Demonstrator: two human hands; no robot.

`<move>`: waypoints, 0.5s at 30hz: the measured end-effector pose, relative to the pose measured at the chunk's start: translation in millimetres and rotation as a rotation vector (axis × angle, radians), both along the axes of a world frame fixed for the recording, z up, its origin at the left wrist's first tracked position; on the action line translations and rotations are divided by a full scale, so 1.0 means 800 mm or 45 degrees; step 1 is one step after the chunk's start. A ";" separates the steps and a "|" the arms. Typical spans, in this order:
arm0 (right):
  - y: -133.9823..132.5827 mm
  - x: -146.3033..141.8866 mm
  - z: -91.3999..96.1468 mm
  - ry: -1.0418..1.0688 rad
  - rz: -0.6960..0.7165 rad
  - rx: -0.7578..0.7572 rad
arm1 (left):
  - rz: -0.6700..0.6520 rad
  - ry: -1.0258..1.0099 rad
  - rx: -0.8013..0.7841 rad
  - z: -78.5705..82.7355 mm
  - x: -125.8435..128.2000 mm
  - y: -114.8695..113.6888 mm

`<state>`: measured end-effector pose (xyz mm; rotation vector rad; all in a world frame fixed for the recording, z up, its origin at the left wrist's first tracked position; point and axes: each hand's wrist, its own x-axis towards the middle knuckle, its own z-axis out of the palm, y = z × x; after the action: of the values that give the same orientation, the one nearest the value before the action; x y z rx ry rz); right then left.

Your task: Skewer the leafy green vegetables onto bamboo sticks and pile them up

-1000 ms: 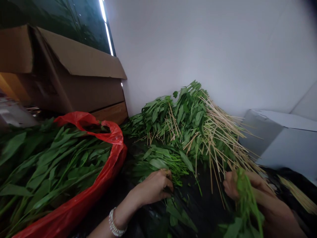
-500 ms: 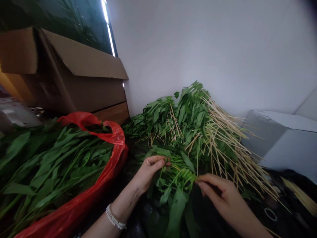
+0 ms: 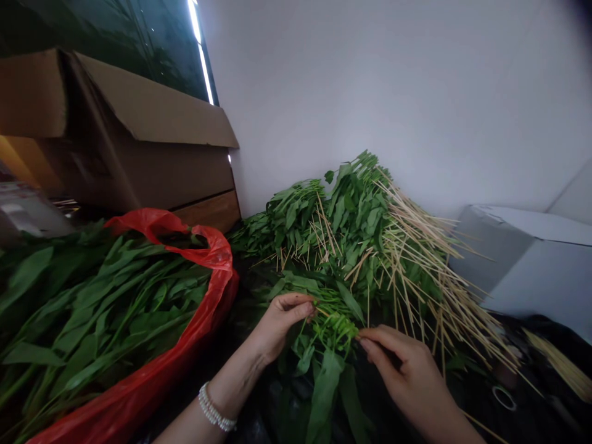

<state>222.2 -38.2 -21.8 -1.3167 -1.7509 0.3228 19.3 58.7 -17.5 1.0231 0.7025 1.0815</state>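
Observation:
My left hand (image 3: 283,322), a white bead bracelet (image 3: 215,408) at its wrist, pinches thumb and finger at the left end of a bunch of leafy greens (image 3: 332,327). Their green stems lie side by side, with long leaves hanging below. A short stretch of a thin wooden skewer (image 3: 322,311) shows among the stems beside the left fingertips. Across the bunch, my right hand (image 3: 402,364) is closed in a pinch at what looks like the skewer's other end. The fingers partly hide both ends.
A red plastic bag (image 3: 217,271) full of loose greens lies left, before an open cardboard box (image 3: 171,172). Against the wall are piled skewered greens (image 3: 365,216) with bare sticks (image 3: 435,265) jutting right. A white box (image 3: 541,265) and a ring-shaped roll (image 3: 504,398) are at right.
My right hand has moved slightly left, closer to my left hand, with its pinch kept. The left hand has barely moved, and the bunch between them looks slightly more gathered.

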 end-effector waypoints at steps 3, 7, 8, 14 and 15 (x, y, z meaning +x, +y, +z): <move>0.000 0.000 0.000 0.000 -0.005 0.005 | 0.009 0.017 -0.006 -0.002 0.000 0.000; 0.001 0.000 0.000 0.007 -0.012 0.008 | 0.007 0.000 -0.030 -0.001 0.000 0.000; 0.001 0.001 0.000 0.007 -0.010 0.005 | 0.007 -0.004 -0.033 -0.001 0.000 -0.001; 0.002 -0.001 -0.003 0.007 -0.006 0.011 | 0.028 0.056 -0.004 -0.001 0.000 0.000; 0.002 -0.002 -0.003 0.006 -0.011 0.015 | 0.031 0.064 0.004 -0.001 0.000 0.000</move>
<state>221.0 -36.9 -23.9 -1.3137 -1.7405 0.3099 19.6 59.0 -18.6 1.0498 0.7558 1.0816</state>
